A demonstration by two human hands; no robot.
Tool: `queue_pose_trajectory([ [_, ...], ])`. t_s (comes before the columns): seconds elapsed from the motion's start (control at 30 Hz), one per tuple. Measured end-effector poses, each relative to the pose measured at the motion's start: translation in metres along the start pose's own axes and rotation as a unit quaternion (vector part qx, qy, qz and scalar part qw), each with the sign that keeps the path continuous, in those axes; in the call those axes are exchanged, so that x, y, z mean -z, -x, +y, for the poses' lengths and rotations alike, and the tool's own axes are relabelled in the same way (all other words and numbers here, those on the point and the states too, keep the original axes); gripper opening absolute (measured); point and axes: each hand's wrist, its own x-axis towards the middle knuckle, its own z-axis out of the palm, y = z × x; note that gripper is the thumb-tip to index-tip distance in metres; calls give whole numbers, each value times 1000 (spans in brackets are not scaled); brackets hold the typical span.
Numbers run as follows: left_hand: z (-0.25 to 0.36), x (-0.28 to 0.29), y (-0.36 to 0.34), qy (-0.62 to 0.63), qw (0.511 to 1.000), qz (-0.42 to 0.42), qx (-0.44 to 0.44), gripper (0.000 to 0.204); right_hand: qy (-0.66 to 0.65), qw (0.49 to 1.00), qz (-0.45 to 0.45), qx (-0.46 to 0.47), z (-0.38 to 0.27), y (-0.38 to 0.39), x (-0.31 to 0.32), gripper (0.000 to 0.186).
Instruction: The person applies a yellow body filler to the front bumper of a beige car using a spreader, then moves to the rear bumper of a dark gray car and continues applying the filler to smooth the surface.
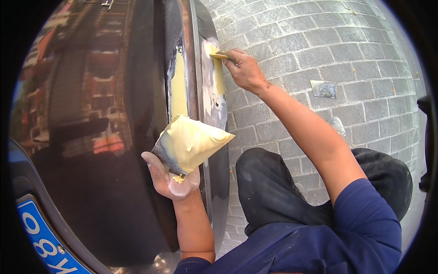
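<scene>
My left hand (159, 178) supports a flat, dark-edged putty board (165, 154) from below, its thumb beside the near left edge. Creamy yellow body filler (194, 142) is heaped across the board, and a small dab clings near my palm. My right hand (246, 71) pinches a thin putty spreader (220, 55) smeared with yellow. The spreader's edge touches the car's outer edge panel, at the top of a yellow filler strip (219, 77) over a whitish sanded patch (208, 86). Left of the panel gap, a second yellow filler strip (179, 86) runs along the dark bodywork.
The glossy dark car body (105, 192) fills the left side, with a blue licence plate (50, 242) at lower left. Grey paving (292, 41) lies to the right, with a small rectangular sheet (323, 89) on it. My bent knees (264, 182) are close beside the car.
</scene>
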Motion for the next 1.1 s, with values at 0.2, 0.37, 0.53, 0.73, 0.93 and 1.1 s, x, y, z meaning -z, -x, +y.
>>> queue_pose_trajectory([
  [0.2,2,0,2,-123,990,64,-26,61,-35,997,19,69,-9,66,-4,30],
  [0.37,4,4,1,-29,999,19,-2,62,-42,997,5,67,-15,112,-7,34],
  [0.53,-1,23,7,-423,889,15,-174,62,-47,994,-60,76,-13,158,-3,41],
  [0.73,-1,32,7,-440,875,-3,-201,69,-66,996,-45,46,-9,135,20,34],
  [0.93,-5,15,2,-448,870,-51,-199,58,-27,999,31,-3,-1,25,35,28],
  [1.1,0,14,6,-220,970,58,-90,58,-1,999,33,7,4,-30,16,29],
])
